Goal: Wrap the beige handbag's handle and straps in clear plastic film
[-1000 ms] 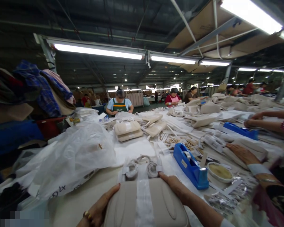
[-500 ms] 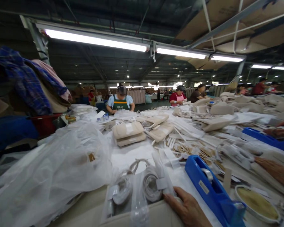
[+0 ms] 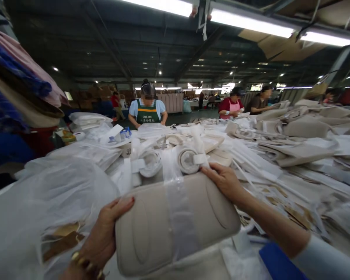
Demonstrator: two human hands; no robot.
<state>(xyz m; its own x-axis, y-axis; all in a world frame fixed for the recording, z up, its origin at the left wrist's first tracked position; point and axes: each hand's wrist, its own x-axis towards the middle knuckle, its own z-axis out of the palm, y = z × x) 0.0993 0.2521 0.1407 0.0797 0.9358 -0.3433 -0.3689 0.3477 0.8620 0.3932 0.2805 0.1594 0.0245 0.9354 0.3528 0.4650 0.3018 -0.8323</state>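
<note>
A beige padded piece (image 3: 151, 225) with a clear plastic band round its middle is held up in front of me. My left hand (image 3: 105, 225) grips its left edge, the thumb on top and a beaded bracelet at the wrist. At the upper right corner, my right hand (image 3: 226, 182) is closed on the same piece. Two rolled straps in clear wrap, a left roll (image 3: 149, 162) and a right roll (image 3: 188, 159), stand along its far edge. My right fingertips are beside the right roll. The piece's underside is hidden.
Cloudy plastic bags (image 3: 67, 190) cover the left side. Beige pieces (image 3: 303, 151) and white strips are heaped at the right. A blue tape dispenser (image 3: 280, 262) shows partly at lower right. Across the table stands a person in a green apron (image 3: 148, 112); others work farther right.
The padded piece and rolls have risen off the table. My left hand has come into view, gripping the left edge. The view has shifted, and the blue dispenser now sits lower, mostly out of frame.
</note>
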